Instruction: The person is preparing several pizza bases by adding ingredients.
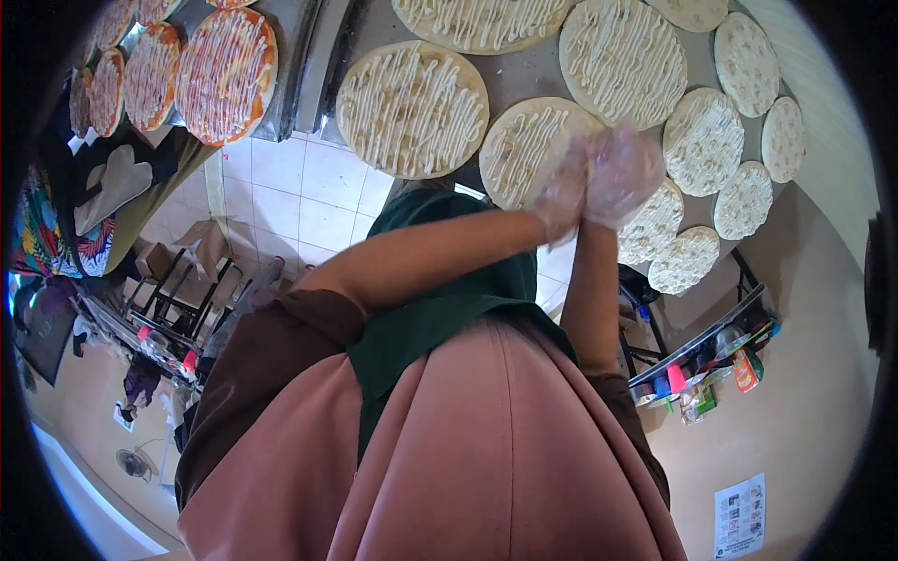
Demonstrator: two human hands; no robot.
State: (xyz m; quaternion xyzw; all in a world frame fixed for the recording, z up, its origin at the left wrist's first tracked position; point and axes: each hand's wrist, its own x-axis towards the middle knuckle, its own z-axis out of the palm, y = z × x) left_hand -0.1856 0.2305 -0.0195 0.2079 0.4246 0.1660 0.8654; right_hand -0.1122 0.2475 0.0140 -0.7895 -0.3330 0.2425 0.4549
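Observation:
Both my hands wear clear plastic gloves and meet above a round pizza base (pixel 524 150) with white sauce lines. My left hand (pixel 561 192) is closed and pressed against my right hand (pixel 625 173), whose fingers are also curled. The hands are blurred, and what lies between them is hidden. Just beyond and to the left sits another sauce-striped pizza base (pixel 412 110). A further striped base (pixel 624 61) lies past my right hand. To the right, a dimpled pizza base (pixel 703 131) bears no such stripes.
The bases lie on a grey metal table (pixel 524 79). On another table at far left are pizzas with red sauce (pixel 227 75) and white lines. A person in a colourful garment (pixel 61 220) stands at left. A shelf with small items (pixel 702 346) is at right. White tiles (pixel 281 192) cover the floor.

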